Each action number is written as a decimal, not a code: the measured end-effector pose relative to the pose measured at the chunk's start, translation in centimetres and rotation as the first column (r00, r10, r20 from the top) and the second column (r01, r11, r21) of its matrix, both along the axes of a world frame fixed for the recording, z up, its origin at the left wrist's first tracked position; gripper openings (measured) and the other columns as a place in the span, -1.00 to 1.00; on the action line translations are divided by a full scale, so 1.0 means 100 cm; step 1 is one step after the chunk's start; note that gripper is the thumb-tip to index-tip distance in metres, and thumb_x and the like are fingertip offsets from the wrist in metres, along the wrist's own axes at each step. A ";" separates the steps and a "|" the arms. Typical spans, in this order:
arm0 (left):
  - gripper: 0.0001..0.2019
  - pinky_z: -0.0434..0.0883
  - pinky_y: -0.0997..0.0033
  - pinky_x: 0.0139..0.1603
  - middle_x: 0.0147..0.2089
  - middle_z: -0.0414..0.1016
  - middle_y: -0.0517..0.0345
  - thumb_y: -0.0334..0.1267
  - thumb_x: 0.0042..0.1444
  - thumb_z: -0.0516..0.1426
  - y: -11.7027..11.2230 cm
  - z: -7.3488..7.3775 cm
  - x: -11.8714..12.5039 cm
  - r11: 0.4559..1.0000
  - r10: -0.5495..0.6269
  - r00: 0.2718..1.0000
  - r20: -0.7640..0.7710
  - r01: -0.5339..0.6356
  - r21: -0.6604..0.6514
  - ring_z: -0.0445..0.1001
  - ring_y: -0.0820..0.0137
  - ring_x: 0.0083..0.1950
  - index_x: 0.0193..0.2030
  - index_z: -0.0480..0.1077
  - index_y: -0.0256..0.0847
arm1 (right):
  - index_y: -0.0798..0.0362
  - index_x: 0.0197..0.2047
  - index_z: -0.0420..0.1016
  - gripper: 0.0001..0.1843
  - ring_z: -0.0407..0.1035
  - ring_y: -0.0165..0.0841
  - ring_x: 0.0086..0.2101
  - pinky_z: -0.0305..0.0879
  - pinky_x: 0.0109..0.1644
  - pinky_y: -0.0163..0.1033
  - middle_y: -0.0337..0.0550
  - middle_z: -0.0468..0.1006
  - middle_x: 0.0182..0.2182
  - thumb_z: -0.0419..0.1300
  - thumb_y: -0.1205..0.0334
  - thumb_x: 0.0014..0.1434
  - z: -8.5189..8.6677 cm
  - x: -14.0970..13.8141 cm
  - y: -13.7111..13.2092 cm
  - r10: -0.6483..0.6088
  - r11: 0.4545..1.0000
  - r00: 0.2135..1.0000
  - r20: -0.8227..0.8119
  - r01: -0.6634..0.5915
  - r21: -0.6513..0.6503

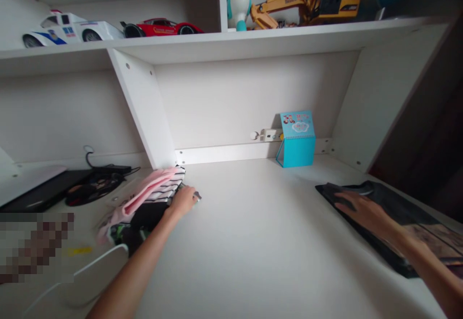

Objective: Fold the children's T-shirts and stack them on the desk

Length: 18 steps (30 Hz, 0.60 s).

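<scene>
Left hand curled beside folded clothes, fingers hidden; small grey object at its tip unclear, grip can't be told. Right hand lies open on dark mat, mat partly cut off.

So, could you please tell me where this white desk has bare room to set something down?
The white desk is barest between the left hand and the black desk mat, below the teal card stand; it is crowded leftward, around the folded clothes and tangled black cables.
</scene>
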<state>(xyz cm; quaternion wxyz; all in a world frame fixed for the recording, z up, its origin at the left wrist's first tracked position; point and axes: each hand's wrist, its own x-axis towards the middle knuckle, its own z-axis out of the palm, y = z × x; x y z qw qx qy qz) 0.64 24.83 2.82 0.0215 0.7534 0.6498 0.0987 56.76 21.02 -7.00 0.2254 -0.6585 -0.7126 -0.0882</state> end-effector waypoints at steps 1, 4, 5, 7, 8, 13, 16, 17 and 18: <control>-0.91 0.27 0.37 -0.10 -0.20 0.46 -0.05 -0.38 -0.01 0.12 -0.003 -0.006 -0.002 1.000 0.000 1.000 -0.031 0.001 0.015 0.42 0.24 -0.11 -0.32 0.42 -0.28 | 0.07 -0.08 0.43 -0.54 0.33 -0.05 -0.04 0.25 -0.02 0.02 0.16 0.43 -0.04 -0.05 -0.04 0.13 0.007 -0.019 0.004 0.086 0.996 0.996 -0.008 -0.086 -0.019; -0.87 0.28 0.39 -0.15 -0.19 0.46 -0.05 -0.40 0.00 0.09 -0.008 -0.021 -0.001 0.997 0.020 0.994 -0.104 -0.012 0.078 0.43 0.25 -0.14 -0.27 0.40 -0.27 | 0.10 -0.08 0.41 -0.58 0.34 -0.12 -0.05 0.24 0.02 -0.01 0.11 0.43 -0.06 -0.05 0.02 0.17 0.028 -0.081 0.011 0.232 0.973 0.972 -0.031 -0.233 -0.013; -0.87 0.28 0.39 -0.18 -0.22 0.46 -0.03 -0.41 0.02 0.07 -0.008 -0.023 0.000 0.995 0.032 0.993 -0.116 -0.021 0.093 0.44 0.26 -0.16 -0.28 0.40 -0.26 | 0.08 -0.07 0.41 -0.60 0.34 -0.16 -0.05 0.25 0.03 -0.04 0.07 0.44 -0.05 -0.04 0.04 0.17 0.034 -0.100 0.012 0.268 0.963 0.963 -0.035 -0.269 -0.018; -0.88 0.29 0.38 -0.22 -0.29 0.47 0.00 -0.42 0.04 0.03 -0.005 -0.019 -0.004 0.994 0.051 0.992 -0.119 -0.038 0.103 0.46 0.26 -0.21 -0.34 0.39 -0.25 | 0.05 -0.06 0.40 -0.65 0.34 -0.20 -0.05 0.25 0.04 -0.08 0.01 0.44 -0.05 -0.02 0.08 0.18 0.045 -0.134 0.012 0.345 0.937 0.937 -0.057 -0.347 -0.037; -0.88 0.29 0.37 -0.23 -0.33 0.47 0.01 -0.41 0.05 0.02 -0.002 -0.012 -0.008 0.991 0.064 0.995 -0.072 -0.054 0.125 0.46 0.26 -0.23 -0.37 0.38 -0.25 | 0.05 -0.06 0.40 -0.66 0.34 -0.20 -0.05 0.25 0.04 -0.08 0.00 0.44 -0.05 0.00 0.09 0.18 0.050 -0.147 0.011 0.384 0.920 0.920 -0.075 -0.388 -0.048; -0.90 0.34 0.30 -0.15 -0.41 0.44 0.13 -0.25 -0.05 0.11 0.007 0.074 -0.033 0.839 -0.209 0.469 0.858 -0.365 0.403 0.42 0.30 -0.25 -0.41 0.33 -0.23 | 0.04 -0.06 0.41 -0.70 0.34 -0.22 -0.05 0.25 0.04 -0.08 -0.01 0.44 -0.05 0.03 0.14 0.18 0.069 -0.185 0.001 0.480 0.862 0.860 -0.170 -0.499 -0.088; -0.85 0.37 0.31 -0.11 -0.25 0.47 0.20 -0.14 0.03 0.08 -0.014 0.145 -0.013 0.796 -0.513 0.075 0.855 -0.333 0.506 0.41 0.36 -0.16 -0.33 0.32 -0.15 | 0.01 -0.04 0.39 -0.69 0.35 -0.24 -0.06 0.26 0.03 -0.11 -0.05 0.45 -0.05 0.03 0.13 0.19 0.085 -0.201 -0.004 0.500 0.849 0.833 -0.236 -0.525 -0.057; -0.91 0.36 0.35 -0.07 -0.22 0.47 0.22 -0.19 0.02 0.12 -0.024 0.163 0.004 0.763 -0.621 -0.059 0.781 -0.271 0.587 0.39 0.38 -0.11 -0.34 0.33 -0.12 | 0.00 -0.02 0.37 -0.68 0.36 -0.24 -0.07 0.27 0.01 -0.12 -0.06 0.45 -0.06 0.03 0.11 0.19 0.092 -0.207 -0.004 0.506 0.845 0.822 -0.261 -0.534 -0.042; -0.93 0.36 0.39 -0.06 -0.23 0.46 0.24 -0.23 0.02 0.14 -0.034 0.175 0.023 0.732 -0.679 -0.143 0.720 -0.205 0.649 0.40 0.40 -0.11 -0.35 0.34 -0.12 | -0.02 0.01 0.35 -0.66 0.37 -0.25 -0.08 0.29 -0.01 -0.12 -0.07 0.45 -0.06 0.02 0.10 0.19 0.098 -0.212 -0.004 0.510 0.842 0.811 -0.287 -0.539 -0.027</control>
